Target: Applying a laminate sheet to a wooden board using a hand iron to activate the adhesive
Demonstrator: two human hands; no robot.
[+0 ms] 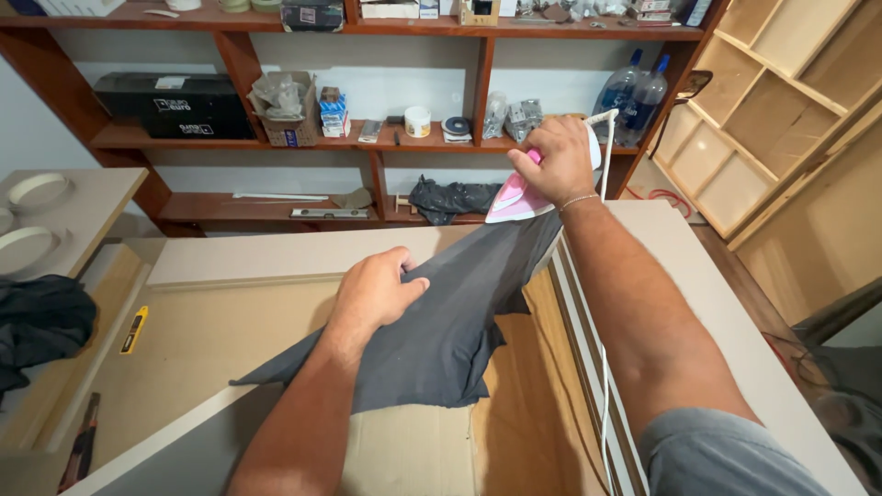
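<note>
View from above a wooden workbench point(211, 340) covered in part by flattened cardboard point(514, 422). The right hand point(558, 158) is clamped around the handle of a pink and white iron point(516, 197), whose soleplate rests on the far end of a dark grey cloth point(450, 321), near the bench's far edge; a white cord point(604, 303) trails back along the forearm, clear of the fabric. The left hand point(372, 292) is closed on a fold of the cloth near its middle, pulling it taut toward the near-left corner, apparently so the stretch under the iron lies flat. A yellow utility knife point(134, 330) lies apart at the left edge. Shelves point(367, 142) of supplies stand beyond.
</note>
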